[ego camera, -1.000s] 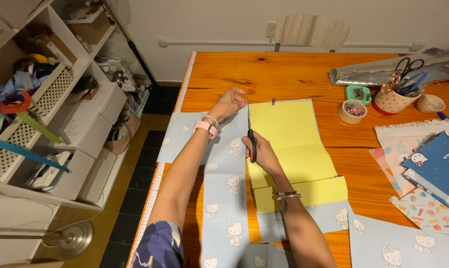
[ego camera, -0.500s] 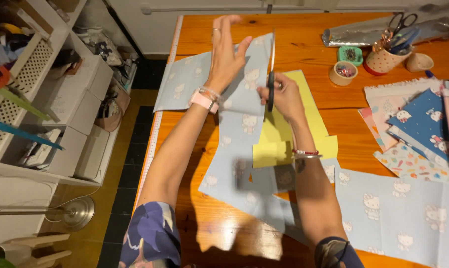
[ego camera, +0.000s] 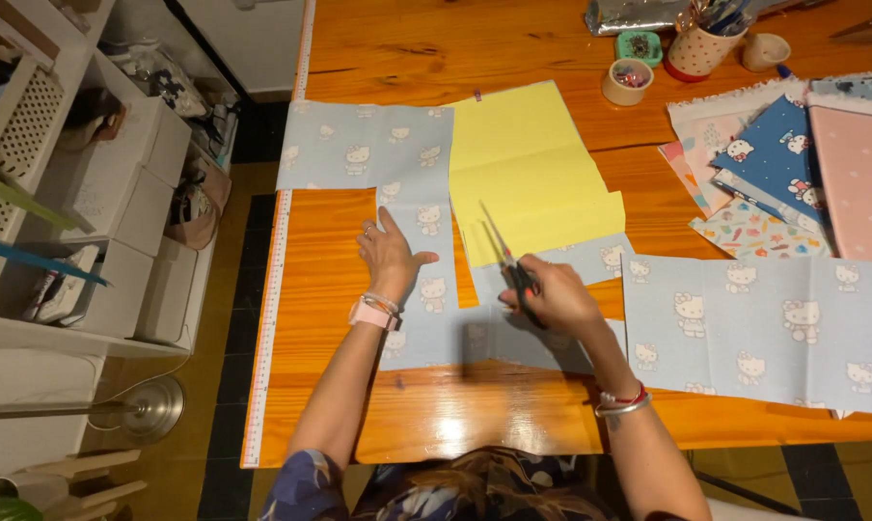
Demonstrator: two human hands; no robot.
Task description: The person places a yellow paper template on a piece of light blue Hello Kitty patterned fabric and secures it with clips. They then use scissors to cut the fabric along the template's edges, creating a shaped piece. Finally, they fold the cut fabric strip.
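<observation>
My left hand (ego camera: 390, 256) lies flat, fingers spread, pressing a strip of light blue cat-print fabric (ego camera: 426, 289) onto the wooden table (ego camera: 426, 415). My right hand (ego camera: 557, 294) grips scissors (ego camera: 508, 262), blades pointing up-left at the lower left corner of a yellow paper pattern (ego camera: 528, 174) that lies on the fabric. A wider part of the same blue fabric (ego camera: 359, 145) spreads to the upper left. A second blue cat-print piece (ego camera: 764, 333) lies to the right of my right hand.
A stack of patterned fabrics (ego camera: 774, 164) sits at the right, with a pink piece (ego camera: 860, 183) beside it. A dotted cup of tools (ego camera: 701, 43), small pots and a foil roll stand at the back. A measuring tape (ego camera: 272, 289) runs along the table's left edge. White shelves (ego camera: 89, 193) stand left.
The fabric, lifted off the table half a second ago, now lies flat. My left hand came down onto it, and the scissors moved to the pattern's lower left corner.
</observation>
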